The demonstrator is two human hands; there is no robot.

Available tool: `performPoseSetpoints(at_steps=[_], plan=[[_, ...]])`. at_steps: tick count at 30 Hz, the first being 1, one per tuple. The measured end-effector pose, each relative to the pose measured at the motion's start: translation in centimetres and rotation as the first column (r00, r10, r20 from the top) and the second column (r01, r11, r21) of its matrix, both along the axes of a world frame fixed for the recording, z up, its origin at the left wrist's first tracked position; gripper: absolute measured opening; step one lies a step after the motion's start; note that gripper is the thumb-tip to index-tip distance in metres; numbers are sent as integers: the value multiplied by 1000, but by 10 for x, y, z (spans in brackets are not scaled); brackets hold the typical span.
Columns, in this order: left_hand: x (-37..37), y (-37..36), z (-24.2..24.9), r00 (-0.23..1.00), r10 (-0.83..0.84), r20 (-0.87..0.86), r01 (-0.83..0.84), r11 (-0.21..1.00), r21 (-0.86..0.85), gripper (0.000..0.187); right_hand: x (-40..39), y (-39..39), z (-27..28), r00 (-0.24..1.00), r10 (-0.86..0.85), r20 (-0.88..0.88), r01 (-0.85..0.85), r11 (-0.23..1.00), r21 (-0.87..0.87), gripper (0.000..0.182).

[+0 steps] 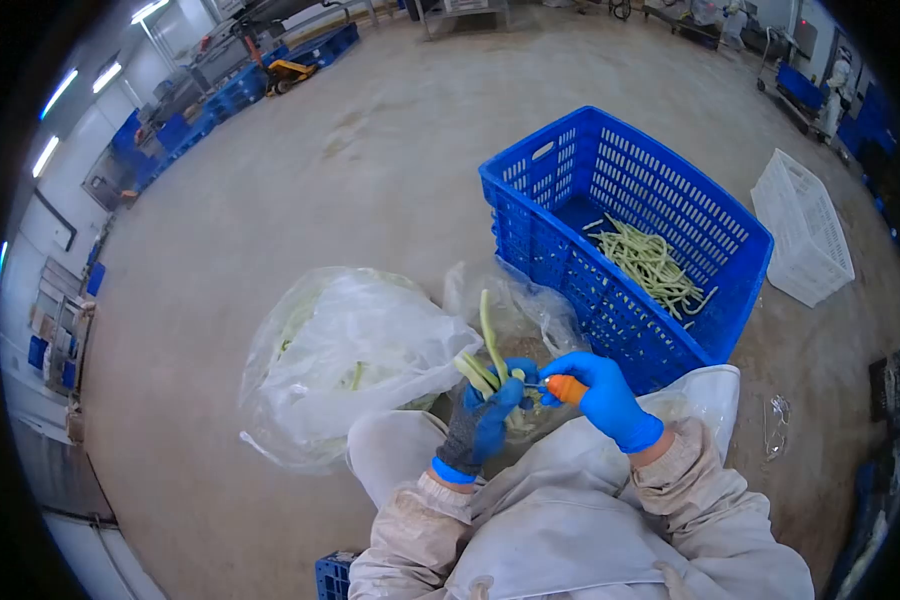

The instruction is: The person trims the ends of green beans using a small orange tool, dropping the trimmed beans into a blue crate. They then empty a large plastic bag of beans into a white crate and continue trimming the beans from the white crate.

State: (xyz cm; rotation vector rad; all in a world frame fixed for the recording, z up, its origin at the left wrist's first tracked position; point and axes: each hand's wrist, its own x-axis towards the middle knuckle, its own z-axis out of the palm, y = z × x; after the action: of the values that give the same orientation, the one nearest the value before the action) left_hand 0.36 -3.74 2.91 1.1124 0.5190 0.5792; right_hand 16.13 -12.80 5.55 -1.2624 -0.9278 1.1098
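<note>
My left hand (485, 420), in a blue and grey glove, is closed round several green beans (489, 335) whose ends stick up above the fingers. In a blue glove, my right hand (605, 398) grips an orange-handled knife (564, 389), its small blade against the beans. Left of my hands lies a clear plastic bag (370, 330) with green produce inside. Another clear bag (560, 310) lies open beyond my hands. Behind it stands a blue crate (610, 305), tilted in view, holding a pile of long green beans (650, 262).
A white crate (802, 228) stands right of the blue one. Part of a small blue crate (335, 578) shows by my left sleeve. A yellow pallet jack (288, 74) is at the far left. A person in white (838, 90) is at the far right.
</note>
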Motion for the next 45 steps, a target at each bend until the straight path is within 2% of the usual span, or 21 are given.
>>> performPoseSetpoints(at_steps=[1,3,4,6,7,8,9,11,12,18,21,25,27,28,30,37,39,40,42,43,45], plan=[[2,1,-4,1000,7,-4,-7,1000,5,31,3,-3,-3,997,-69,-39,68,998,-8,14],[3,7,-11,907,263,331,-55,850,-524,30,13,-7,-11,989,-124,-83,123,992,-19,14],[2,12,-17,821,256,510,65,846,-529,29,23,-11,-16,975,-200,-101,202,979,12,15],[-2,18,-21,774,267,574,108,837,-536,29,42,-16,-32,953,-276,-122,283,958,44,17],[-3,20,-21,724,272,633,161,826,-540,30,50,-17,-43,969,-146,201,135,989,67,19],[-4,20,-19,710,247,660,175,846,-504,31,55,-20,-51,864,-11,503,-11,999,40,22],[-4,19,-17,712,239,660,181,846,-502,31,52,-20,-50,864,-19,503,-3,999,42,22],[-3,16,-13,683,245,688,175,860,-480,31,36,-15,-38,537,-110,836,-95,977,189,27],[-3,15,-14,674,270,688,173,848,-502,31,23,-13,-9,851,15,525,-43,998,42,27],[0,14,-10,586,262,767,186,877,-442,32,-11,-3,-16,901,203,384,-200,979,-48,29],[-2,14,-8,570,273,775,155,891,-427,32,-26,-1,-23,969,157,191,-145,986,-77,30],[-5,13,-5,544,300,784,177,872,-457,32,-32,2,-27,992,69,101,-69,998,-10,29],[-8,15,-9,535,316,784,182,862,-472,32,-27,3,-24,955,228,-190,-242,969,-53,26],[-9,16,-10,524,336,783,185,852,-489,32,-25,2,-19,955,228,-190,-242,969,-54,26],[-12,17,-11,507,354,786,207,835,-510,32,-21,0,-9,872,286,-397,-339,938,-70,22],[-15,17,-14,541,350,765,187,836,-515,32,-26,-1,-8,930,297,-216,-326,938,-113,19],[-15,16,-15,539,347,768,220,821,-526,32,-29,-3,-8,946,246,210,-232,968,-93,19],[-14,15,-15,536,345,771,253,805,-536,31,-30,-4,-11,947,245,210,-230,969,-92,19],[-14,13,-18,540,325,776,292,793,-535,32,-29,-5,-20,665,73,743,-166,985,52,17],[-13,13,-19,542,306,782,329,779,-533,32,-29,-4,-24,666,73,743,-166,985,52,17],[-11,10,-14,582,315,750,268,796,-543,32,-27,-4,-33,916,19,401,-40,998,43,20]])
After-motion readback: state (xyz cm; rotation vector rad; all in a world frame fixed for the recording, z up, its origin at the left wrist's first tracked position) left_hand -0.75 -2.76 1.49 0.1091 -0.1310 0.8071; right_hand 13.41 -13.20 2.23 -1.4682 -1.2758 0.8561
